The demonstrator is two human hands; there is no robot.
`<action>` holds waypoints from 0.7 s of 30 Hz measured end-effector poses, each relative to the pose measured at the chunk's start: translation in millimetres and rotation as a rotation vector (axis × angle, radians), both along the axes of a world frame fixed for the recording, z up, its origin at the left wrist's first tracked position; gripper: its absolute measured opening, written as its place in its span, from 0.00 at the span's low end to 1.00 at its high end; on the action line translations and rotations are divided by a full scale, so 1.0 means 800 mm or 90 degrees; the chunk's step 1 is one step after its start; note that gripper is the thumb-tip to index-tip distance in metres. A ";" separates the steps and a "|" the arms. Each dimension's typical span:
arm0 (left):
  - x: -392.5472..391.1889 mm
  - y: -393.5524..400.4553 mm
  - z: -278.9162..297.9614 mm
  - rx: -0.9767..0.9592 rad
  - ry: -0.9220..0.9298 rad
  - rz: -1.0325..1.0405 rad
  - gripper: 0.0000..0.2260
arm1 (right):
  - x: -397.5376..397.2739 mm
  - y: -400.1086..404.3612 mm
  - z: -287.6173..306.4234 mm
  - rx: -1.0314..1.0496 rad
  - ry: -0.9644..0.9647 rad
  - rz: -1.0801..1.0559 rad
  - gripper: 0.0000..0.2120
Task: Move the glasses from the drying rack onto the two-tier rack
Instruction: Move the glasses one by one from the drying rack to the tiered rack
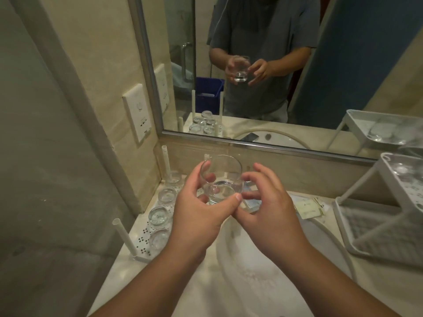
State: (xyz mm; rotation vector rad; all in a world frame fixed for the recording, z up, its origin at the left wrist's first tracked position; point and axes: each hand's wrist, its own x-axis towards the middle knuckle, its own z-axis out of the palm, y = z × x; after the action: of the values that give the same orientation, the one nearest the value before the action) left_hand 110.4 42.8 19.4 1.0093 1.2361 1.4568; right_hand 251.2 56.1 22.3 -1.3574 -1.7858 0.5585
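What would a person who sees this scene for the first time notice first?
First, the clear round drinking glass held upright above the white sink: the left hand grips it, the right hand is close beside it. Next, the upturned clear glasses on the white perforated drying rack at left, and the white two-tier rack at right.

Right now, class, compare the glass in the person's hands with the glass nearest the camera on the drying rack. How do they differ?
The held glass is up in the air above the sink, gripped by the left hand; the nearest rack glass stands on the drying rack, untouched. The held glass is upright with its mouth up; the nearest rack glass appears inverted, base up. Both are clear, short tumblers with thick bases.
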 end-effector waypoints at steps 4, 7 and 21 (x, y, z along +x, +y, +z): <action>0.038 0.008 -0.006 -0.008 0.016 -0.035 0.37 | 0.041 -0.002 -0.005 -0.010 -0.002 -0.035 0.19; 0.073 0.013 -0.008 -0.013 0.032 -0.055 0.38 | 0.087 -0.003 -0.005 -0.013 0.048 -0.079 0.18; 0.317 0.024 -0.014 -0.010 0.076 -0.162 0.37 | 0.323 -0.011 0.042 -0.096 0.122 -0.073 0.33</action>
State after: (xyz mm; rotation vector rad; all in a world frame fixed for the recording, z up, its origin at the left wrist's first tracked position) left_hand 364.4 62.1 8.4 1.2094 1.1536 1.2039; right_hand 509.8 47.7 55.6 -1.4463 -1.5269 0.7465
